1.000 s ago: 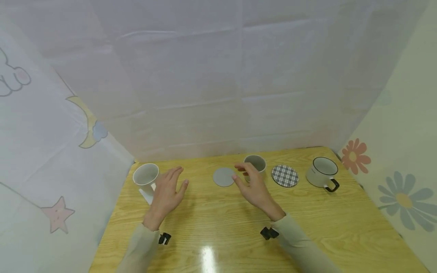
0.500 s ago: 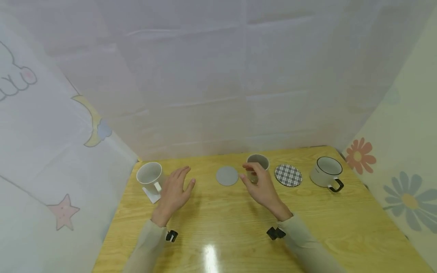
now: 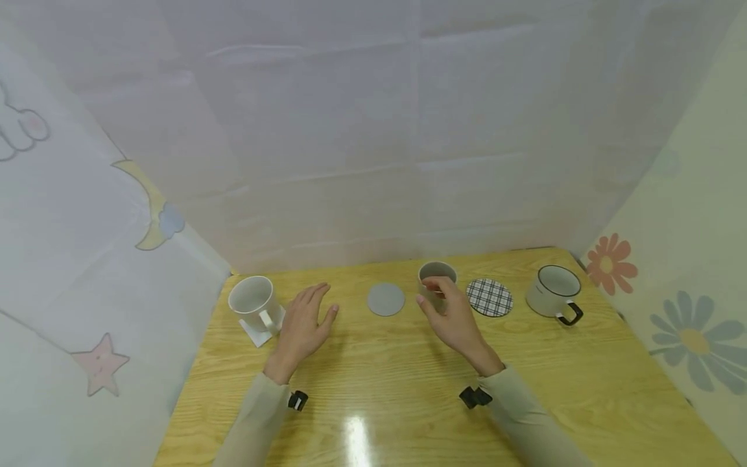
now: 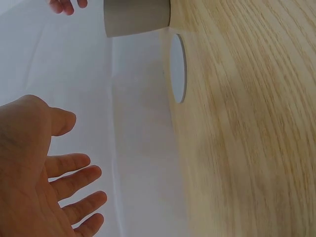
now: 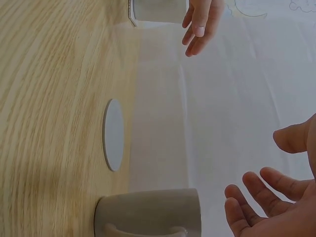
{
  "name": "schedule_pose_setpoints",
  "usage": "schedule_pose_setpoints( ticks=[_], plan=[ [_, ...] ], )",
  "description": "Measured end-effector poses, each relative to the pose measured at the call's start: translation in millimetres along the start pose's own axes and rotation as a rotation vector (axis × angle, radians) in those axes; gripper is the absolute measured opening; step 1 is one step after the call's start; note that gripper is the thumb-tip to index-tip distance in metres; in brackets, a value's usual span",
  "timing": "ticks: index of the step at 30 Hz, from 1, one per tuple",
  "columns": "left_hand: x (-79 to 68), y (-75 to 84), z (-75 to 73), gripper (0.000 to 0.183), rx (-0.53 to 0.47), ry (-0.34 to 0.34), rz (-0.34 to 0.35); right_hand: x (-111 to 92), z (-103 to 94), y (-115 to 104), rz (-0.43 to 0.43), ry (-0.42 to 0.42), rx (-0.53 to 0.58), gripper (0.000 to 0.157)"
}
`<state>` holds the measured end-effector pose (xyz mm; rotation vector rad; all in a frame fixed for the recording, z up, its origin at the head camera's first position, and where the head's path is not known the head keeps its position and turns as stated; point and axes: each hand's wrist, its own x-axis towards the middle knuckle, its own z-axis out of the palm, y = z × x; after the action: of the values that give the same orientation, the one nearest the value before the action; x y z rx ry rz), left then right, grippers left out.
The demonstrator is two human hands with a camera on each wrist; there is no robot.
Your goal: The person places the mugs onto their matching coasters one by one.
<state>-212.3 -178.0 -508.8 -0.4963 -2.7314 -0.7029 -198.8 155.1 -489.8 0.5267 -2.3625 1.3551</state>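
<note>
My left hand (image 3: 302, 332) hovers over the table with fingers extended and thumb apart, holding nothing. Just left of it stands a white mug (image 3: 252, 299) on a white square coaster (image 3: 257, 336). My right hand (image 3: 457, 323), fingers loosely bent, is in front of a grey-beige mug (image 3: 439, 269) and partly hides it in the head view. In the right wrist view, a gap shows between those fingers and the beige mug (image 5: 148, 210), whose handle faces the camera. Between the hands lies a round grey coaster (image 3: 386, 299), flat on the wood.
A round black-and-white plaid coaster (image 3: 490, 298) lies right of the beige mug. Farther right stands a white mug with a black rim and black handle (image 3: 551, 293). The wooden table (image 3: 397, 402) meets a pale cloth backdrop (image 3: 327, 162) behind and printed side walls.
My left hand has drifted right, away from the white mug, uncovering its handle. My right hand has shifted slightly right in front of the beige mug. The mugs and coasters stay in place.
</note>
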Motion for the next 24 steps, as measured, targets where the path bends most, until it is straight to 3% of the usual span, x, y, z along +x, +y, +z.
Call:
schedule_pose_setpoints(
  ticks=[17,24],
  plan=[
    [4.0,5.1,13.4,0.054,-0.014,-0.048,-0.022,-7,-9.2,12,0.047,0.042,-0.013,0.036],
    [7.4,9.6,21.5,0.054,-0.032,-0.018,-0.012,-7,-8.9,21,0.059,0.089,-0.017,0.033]
  ],
)
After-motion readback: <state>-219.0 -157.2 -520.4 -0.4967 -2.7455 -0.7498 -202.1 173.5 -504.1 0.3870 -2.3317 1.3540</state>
